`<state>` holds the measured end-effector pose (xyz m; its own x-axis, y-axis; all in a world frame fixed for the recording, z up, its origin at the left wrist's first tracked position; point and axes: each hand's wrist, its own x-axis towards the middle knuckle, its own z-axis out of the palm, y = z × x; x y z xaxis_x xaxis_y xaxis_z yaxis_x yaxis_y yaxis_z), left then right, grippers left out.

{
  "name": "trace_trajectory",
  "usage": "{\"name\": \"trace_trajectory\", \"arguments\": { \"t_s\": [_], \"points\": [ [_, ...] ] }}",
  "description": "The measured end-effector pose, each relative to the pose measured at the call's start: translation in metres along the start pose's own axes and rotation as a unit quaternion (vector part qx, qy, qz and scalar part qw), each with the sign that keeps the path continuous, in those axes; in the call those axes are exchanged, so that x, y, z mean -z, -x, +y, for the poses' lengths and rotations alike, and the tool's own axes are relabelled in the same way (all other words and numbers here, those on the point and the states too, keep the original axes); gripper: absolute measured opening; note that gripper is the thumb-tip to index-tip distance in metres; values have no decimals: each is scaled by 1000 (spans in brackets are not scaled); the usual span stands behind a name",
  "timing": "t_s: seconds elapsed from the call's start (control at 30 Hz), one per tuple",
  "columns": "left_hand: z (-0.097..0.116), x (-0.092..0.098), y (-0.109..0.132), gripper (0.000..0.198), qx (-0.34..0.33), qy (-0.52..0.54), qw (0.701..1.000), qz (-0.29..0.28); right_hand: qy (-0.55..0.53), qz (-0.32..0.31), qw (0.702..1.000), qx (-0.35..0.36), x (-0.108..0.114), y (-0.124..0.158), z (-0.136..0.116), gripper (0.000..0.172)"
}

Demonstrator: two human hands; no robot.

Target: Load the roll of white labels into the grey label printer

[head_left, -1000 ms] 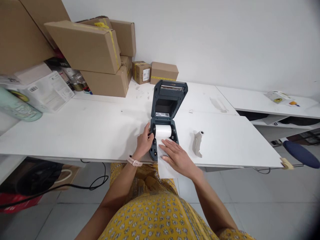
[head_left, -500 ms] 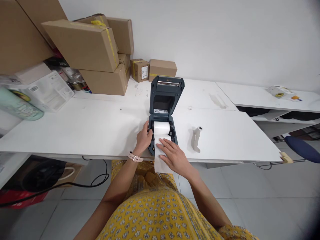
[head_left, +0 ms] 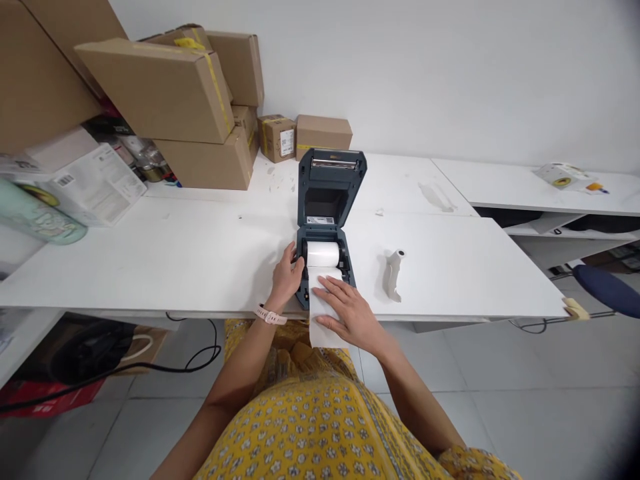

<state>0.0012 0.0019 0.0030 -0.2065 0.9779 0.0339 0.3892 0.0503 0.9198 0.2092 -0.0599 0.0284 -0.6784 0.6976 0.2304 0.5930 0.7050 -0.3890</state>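
Note:
A dark grey label printer [head_left: 325, 233] stands near the table's front edge with its lid raised. A white paper roll [head_left: 323, 255] sits inside it, and a strip of its paper [head_left: 326, 330] runs forward past the table edge. My left hand [head_left: 287, 275] grips the printer's left side, its thumb by the roll holder. My right hand [head_left: 345, 308] lies flat on the strip with the fingers stretched out. Right of the printer, an empty roll core with a torn piece of white paper [head_left: 393, 277] lies on the table.
Cardboard boxes [head_left: 200, 163] are stacked at the back left of the white table [head_left: 200, 267]. A green bottle [head_left: 45, 217] lies at far left by a white carton [head_left: 100, 183]. Black cable [head_left: 150, 367] hangs below. A blue seat [head_left: 607, 290] is at right.
Both hands stay nearly where they were, on the printer and the paper strip. The whole view has shifted slightly.

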Motion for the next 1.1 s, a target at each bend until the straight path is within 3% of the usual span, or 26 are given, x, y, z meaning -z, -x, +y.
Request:
{"name": "trace_trajectory", "arguments": {
  "t_s": [0.27,0.4,0.57,0.77,1.1],
  "points": [
    [-9,-5,-2,58,40,81,996,-1,-13,-8,1000,-5,-1,0,1,59],
    [0,-6,15,58,31,104,994,-15,-11,-5,1000,2,0,0,1,62],
    [1,-8,36,79,-5,108,993,-41,-16,-2,1000,9,1,0,1,64],
    [-3,-9,34,85,-12,143,988,-48,-18,1,1000,11,1,0,2,62],
    [6,-7,35,87,2,185,981,-59,-48,-5,999,3,3,0,1,60]
  ]
}}
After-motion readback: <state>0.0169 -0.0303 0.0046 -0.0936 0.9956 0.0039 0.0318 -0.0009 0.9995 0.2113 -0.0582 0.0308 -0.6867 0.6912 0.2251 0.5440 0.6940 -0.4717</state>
